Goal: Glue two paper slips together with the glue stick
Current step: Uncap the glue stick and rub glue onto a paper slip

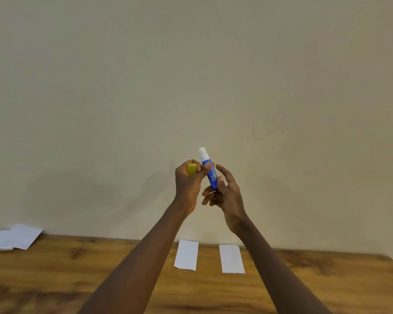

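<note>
Well, what I get on my feed from the head camera:

Hands: I see both raised in front of the wall (191,75), well above the table (327,279), close together.

Left hand (187,185): I read it as curled around the yellow cap (192,169), which sits between the thumb and the folded fingers; its thumb reaches across and touches the blue tube.

Right hand (227,193): I see it gripping the lower end of the glue stick (210,172), thumb on the near side, lower fingers curled beneath it. The forefinger is stretched out loose and off the tube, so I call this a narrow pinch at the base rather than a full fist.

Glue stick: held nearly upright, leaning a little left at the top. The body is blue with yellow print I cannot read. The white tip is bare and points up.

Left paper slip (186,254): flat on the wood near the far edge, between my two forearms.

Right paper slip (232,259): flat beside the first, apart from it, a strip of wood showing between them. Neither hand touches either slip.

Loose white papers (14,237): lying at the far left of the table against the wall, well apart from the slips.
</note>
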The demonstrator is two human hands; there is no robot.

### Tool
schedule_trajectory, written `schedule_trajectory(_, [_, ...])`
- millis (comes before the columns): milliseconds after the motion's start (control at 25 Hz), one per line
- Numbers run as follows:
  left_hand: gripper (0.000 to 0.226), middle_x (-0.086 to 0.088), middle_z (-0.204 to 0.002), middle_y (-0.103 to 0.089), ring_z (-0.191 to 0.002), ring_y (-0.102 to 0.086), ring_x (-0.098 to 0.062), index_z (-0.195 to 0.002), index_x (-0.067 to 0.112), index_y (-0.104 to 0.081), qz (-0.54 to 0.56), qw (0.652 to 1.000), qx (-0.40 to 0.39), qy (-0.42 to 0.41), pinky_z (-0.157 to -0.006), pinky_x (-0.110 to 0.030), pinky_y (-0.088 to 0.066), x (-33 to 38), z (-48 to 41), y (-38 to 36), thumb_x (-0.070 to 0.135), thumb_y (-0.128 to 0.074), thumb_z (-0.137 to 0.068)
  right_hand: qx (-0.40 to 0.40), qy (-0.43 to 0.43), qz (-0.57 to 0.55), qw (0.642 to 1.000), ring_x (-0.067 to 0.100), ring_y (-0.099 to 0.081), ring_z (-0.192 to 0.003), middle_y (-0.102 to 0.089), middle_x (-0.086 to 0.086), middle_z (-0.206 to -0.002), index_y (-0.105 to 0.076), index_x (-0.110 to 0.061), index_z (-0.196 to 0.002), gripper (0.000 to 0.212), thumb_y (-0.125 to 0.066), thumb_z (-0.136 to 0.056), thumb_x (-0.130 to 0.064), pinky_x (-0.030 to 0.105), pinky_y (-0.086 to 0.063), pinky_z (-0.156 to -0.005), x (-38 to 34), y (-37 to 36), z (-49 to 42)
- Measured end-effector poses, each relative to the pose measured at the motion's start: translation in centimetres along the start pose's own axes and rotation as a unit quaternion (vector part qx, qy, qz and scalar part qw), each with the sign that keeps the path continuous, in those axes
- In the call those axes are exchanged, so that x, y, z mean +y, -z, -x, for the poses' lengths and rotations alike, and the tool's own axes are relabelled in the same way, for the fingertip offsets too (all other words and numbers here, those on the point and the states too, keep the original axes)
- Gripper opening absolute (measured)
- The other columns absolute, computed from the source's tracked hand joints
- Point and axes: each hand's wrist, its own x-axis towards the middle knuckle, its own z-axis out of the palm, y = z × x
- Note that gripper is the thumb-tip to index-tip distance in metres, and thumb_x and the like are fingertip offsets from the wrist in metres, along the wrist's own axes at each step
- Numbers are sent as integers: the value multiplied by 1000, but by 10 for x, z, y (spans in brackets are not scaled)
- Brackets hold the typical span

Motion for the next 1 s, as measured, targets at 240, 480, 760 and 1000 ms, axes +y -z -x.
schedule_trajectory(240, [25,-5,-59,-52,-40,-51,0,-62,10,-46,-35,995,-39,89,-38,-14,-42,-61,11,6,1,-61,-80,60,-9,11,998,10,-63,-55,-64,10,-83,-43,-22,-114,33,-58,-85,-18,18,-51,-51,55,4,5])
schedule_trajectory(480, [15,-4,-62,-54,-56,-53,-9,-72,8,-54,-109,974,-16,199,-47,-20,-47,-163,31,39,14,-64,-80,62,-17,125,990,10,-59,-55,-60,4,-90,-40,-33,-117,33,-46,-91,-13,19,-53,-48,158,-5,28])
schedule_trajectory(760, [13,-13,-98,-63,-88,-59,-24,-97,9,-54,-174,944,46,275,-74,-33,-46,-258,59,77,19,-55,-87,-29,7,448,894,9,-52,-87,-55,0,-108,-55,-24,-113,27,-56,-86,-22,9,-48,-64,269,-12,41])
schedule_trajectory(1000, [26,-17,-111,-59,-97,-56,-28,-110,3,-53,-280,906,114,296,-76,-33,-49,-287,57,88,12,-57,-86,-53,-80,482,871,9,-56,-85,-56,4,-112,-44,-32,-96,18,-58,-84,-32,4,-46,-55,308,-15,33])
